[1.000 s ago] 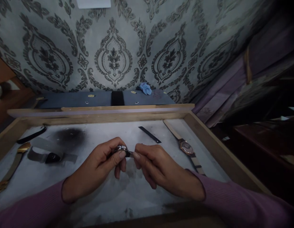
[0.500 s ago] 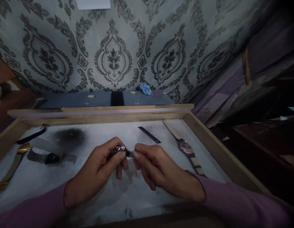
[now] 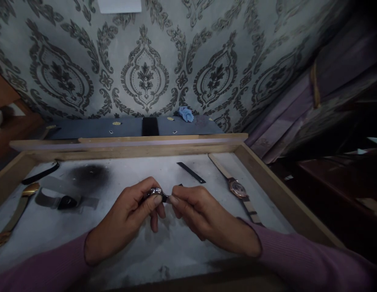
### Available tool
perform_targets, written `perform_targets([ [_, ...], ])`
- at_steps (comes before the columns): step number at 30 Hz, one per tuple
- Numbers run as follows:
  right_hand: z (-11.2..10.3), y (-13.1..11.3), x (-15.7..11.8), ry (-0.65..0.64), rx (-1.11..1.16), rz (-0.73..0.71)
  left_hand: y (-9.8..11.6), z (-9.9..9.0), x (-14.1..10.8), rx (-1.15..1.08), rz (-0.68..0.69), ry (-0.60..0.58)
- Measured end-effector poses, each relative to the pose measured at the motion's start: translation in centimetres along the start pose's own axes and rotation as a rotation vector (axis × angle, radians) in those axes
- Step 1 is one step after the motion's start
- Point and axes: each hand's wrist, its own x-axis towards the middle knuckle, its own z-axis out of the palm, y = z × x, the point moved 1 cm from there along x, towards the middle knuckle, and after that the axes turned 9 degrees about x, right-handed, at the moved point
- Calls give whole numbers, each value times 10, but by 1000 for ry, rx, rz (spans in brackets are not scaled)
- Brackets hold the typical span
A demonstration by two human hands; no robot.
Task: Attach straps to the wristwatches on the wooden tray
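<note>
Head view, left hand (image 3: 132, 213) gripping watch (image 3: 156, 191), right hand (image 3: 205, 213) pinching thin strip (image 3: 168, 199)

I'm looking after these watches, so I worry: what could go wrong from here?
The silvery watch, pinched in the left hand above the tray, could slip and drop. The right hand, pinching a thin piece beside it, might slip and scratch it. The right sleeve, near the rose-gold watch, might nudge it.

We can read no words or numbers, the yellow marks (image 3: 116, 123) on the blue panel (image 3: 130, 128) and the dial (image 3: 238, 188) of the rose-gold watch (image 3: 233, 187) being illegible.
</note>
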Motion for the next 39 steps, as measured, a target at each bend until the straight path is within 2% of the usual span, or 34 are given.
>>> perform_targets([
  [4,-2,1,1,-6,-130,-97,1,1,-1,-23,-19,-17],
  [7,-1,1,1,9,-149,-109,1,1,-1,-18,-21,-22],
  [13,3,6,0,-24,178,146,-2,-4,0,42,-19,-79],
  [15,3,8,1,-24,194,144,-2,-6,1,65,-20,-114],
  [19,2,9,3,-31,-8,11,-2,-9,3,113,-39,-226],
  [21,2,9,3,-43,-105,-4,-3,-10,2,176,-46,-260],
  [24,3,10,2,-37,-159,20,-5,-11,1,357,8,-218],
  [26,2,10,3,-61,-120,32,-7,-11,0,468,62,-180],
  [30,1,10,5,-152,-46,61,-8,-8,-1,553,98,-165],
  [39,2,13,1,-206,-480,-35,-4,-3,-4,578,63,-180],
])
